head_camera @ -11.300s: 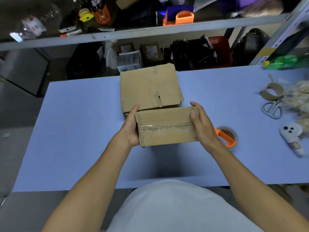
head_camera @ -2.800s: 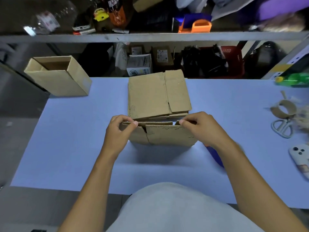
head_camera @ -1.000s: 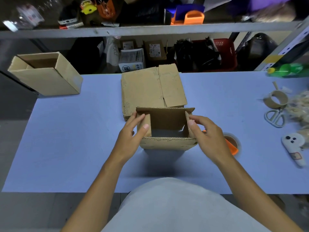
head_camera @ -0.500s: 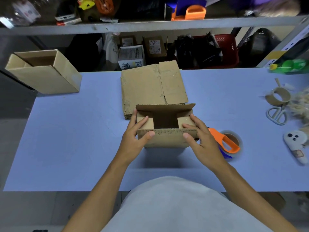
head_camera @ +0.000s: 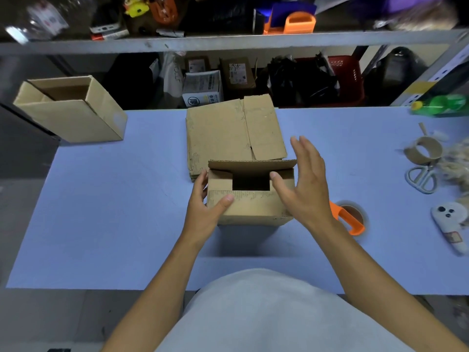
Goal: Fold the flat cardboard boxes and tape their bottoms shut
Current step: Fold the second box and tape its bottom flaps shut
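Observation:
A small brown cardboard box (head_camera: 253,207) stands on the blue table (head_camera: 114,212) in front of me. Its two side flaps and near flap are folded in; the far flap still stands up. My left hand (head_camera: 205,207) grips the box's left side, thumb pressing down the near flap. My right hand (head_camera: 304,184) hovers open over the box's right edge, fingers spread, thumb touching the right flap. Behind the box lies a stack of flat cardboard boxes (head_camera: 228,133). An orange-handled tape dispenser (head_camera: 350,219) rests just right of my right wrist.
A folded open-topped box (head_camera: 73,113) sits at the table's far left corner. At the right edge lie an empty tape core (head_camera: 423,151), scissors (head_camera: 421,176), a white controller (head_camera: 449,224) and a green bottle (head_camera: 441,105). A cluttered metal shelf (head_camera: 228,41) runs behind the table.
The side flaps and then the near flap were folded inward. My right hand has lifted off the near flap and opened over the box's right edge; my left hand stays on the box.

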